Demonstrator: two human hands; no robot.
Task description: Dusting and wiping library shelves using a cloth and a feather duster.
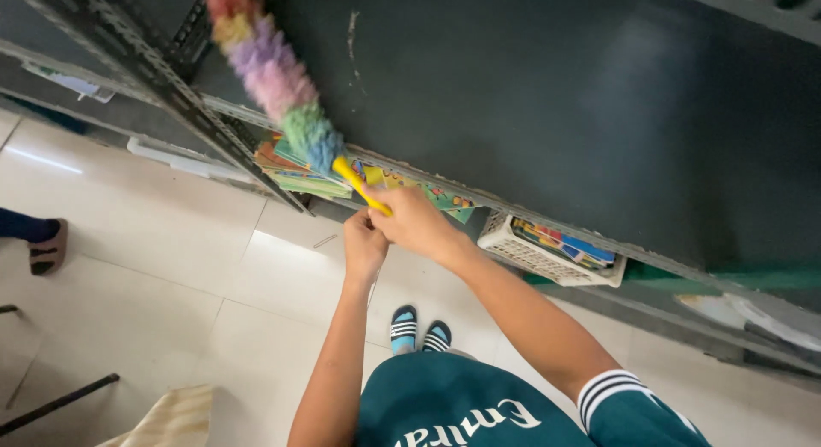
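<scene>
A person in a green jersey stands on pale floor tiles, striped socks showing just below the hands. The left hand is curled closed beside the right hand, touching it; the right is clamped on the yellow handle of a multicoloured feather duster. The duster's fluffy head slants up and left from the hands, against the dark metal shelf. Beneath that shelf lie picture books and a white basket of books. Far left of the shelf, another person's sandalled foot rests on the tiles.
</scene>
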